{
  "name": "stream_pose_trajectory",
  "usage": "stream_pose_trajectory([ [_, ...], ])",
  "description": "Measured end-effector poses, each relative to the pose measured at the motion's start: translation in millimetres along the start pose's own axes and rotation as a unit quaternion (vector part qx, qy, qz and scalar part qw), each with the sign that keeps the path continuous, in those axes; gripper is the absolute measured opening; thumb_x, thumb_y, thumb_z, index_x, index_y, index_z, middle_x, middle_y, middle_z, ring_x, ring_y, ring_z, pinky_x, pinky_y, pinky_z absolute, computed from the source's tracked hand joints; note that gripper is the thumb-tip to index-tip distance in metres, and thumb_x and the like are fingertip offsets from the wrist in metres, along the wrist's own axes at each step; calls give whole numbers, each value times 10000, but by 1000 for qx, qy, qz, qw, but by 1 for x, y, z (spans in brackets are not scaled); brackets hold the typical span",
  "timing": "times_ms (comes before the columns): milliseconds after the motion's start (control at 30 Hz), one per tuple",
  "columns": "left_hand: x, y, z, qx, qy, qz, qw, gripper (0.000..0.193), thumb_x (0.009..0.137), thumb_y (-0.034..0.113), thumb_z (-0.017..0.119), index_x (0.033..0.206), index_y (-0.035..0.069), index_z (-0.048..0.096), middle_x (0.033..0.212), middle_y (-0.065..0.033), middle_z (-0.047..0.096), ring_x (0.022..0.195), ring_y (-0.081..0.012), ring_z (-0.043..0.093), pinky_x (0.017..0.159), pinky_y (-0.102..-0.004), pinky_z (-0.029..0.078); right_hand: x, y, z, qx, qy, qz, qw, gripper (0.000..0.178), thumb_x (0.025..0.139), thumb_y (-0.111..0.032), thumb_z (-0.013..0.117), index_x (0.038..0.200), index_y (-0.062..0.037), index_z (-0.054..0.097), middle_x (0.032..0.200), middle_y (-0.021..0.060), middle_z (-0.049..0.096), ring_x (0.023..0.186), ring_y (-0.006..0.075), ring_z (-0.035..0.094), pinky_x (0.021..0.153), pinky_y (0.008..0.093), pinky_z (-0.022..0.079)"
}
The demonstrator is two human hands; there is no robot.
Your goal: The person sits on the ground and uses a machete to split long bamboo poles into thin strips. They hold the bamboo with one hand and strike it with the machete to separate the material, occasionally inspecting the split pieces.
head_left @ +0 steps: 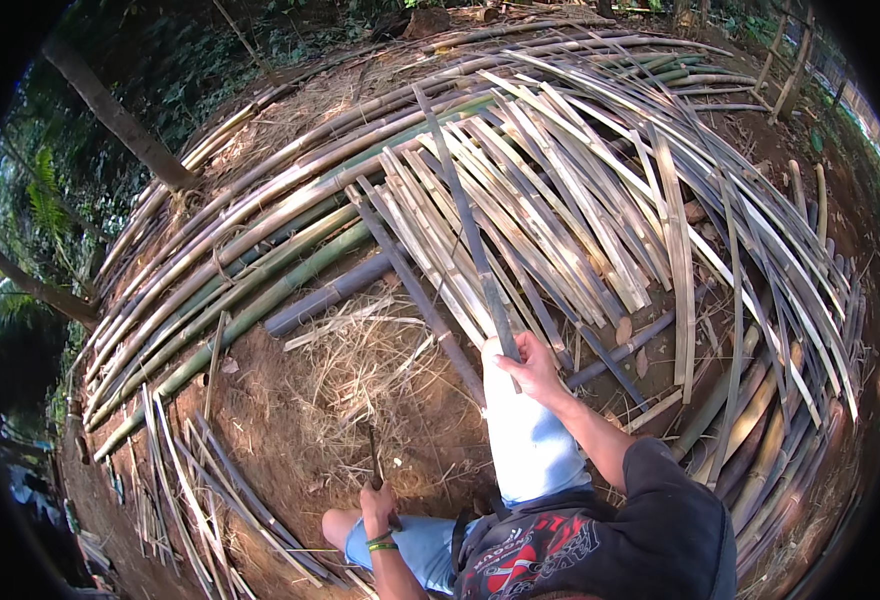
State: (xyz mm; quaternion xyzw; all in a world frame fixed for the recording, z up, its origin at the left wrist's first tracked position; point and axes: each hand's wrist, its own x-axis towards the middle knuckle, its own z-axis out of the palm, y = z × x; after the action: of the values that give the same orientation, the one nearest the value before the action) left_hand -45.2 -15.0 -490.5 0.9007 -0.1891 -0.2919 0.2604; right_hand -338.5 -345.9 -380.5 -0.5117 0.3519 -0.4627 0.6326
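Note:
My right hand [534, 370] is closed around the near end of a long dark bamboo strip [463, 205], just above my right thigh. The strip slants away to the far left, over a row of pale split bamboo strips [550, 190]. Low beside my left knee, my left hand [378, 502] grips the handle of a knife [373, 450]. Its narrow dark blade points away from me over the ground. Thin bamboo shavings [365, 370] lie on the brown soil in front of the blade.
Whole bamboo poles [290, 225] lie stacked at the far left. Long split strips [760, 220] and more poles [760, 430] curve along the right side. Loose thin strips [195, 490] lie at the lower left. A tree trunk [120, 115] rises at the upper left.

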Motion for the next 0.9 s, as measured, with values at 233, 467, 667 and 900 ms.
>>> stream_pose_trajectory([
  [233,-22,45,1,-25,-30,-49,998,283,855,203,644,933,-66,608,699,-156,645,601,-256,650,579,-394,514,6,16,-1,-83,3,17,996,285,826,-165,805,929,-49,566,787,-4,570,669,68,538,559,249,443],
  [467,2,13,3,-62,-47,-49,996,243,881,185,648,961,-37,590,668,-102,599,475,-188,571,429,-332,450,58,2,-41,-183,19,3,983,344,809,-252,817,850,-37,552,718,-2,534,656,85,454,572,268,404],
  [667,-11,28,-4,-118,-71,-110,984,227,914,180,624,996,-27,578,641,-58,563,464,-167,546,408,-305,422,128,36,-110,-390,43,10,920,483,838,-429,731,1040,6,668,961,175,691,911,314,660,814,392,513],
  [900,-31,75,-2,-93,-61,-113,987,163,916,158,614,911,8,550,608,-32,531,450,-134,496,402,-289,395,147,105,-255,-551,157,264,776,563,878,-316,654,1340,-37,493,1432,183,424,1331,354,422,1080,453,403],
])
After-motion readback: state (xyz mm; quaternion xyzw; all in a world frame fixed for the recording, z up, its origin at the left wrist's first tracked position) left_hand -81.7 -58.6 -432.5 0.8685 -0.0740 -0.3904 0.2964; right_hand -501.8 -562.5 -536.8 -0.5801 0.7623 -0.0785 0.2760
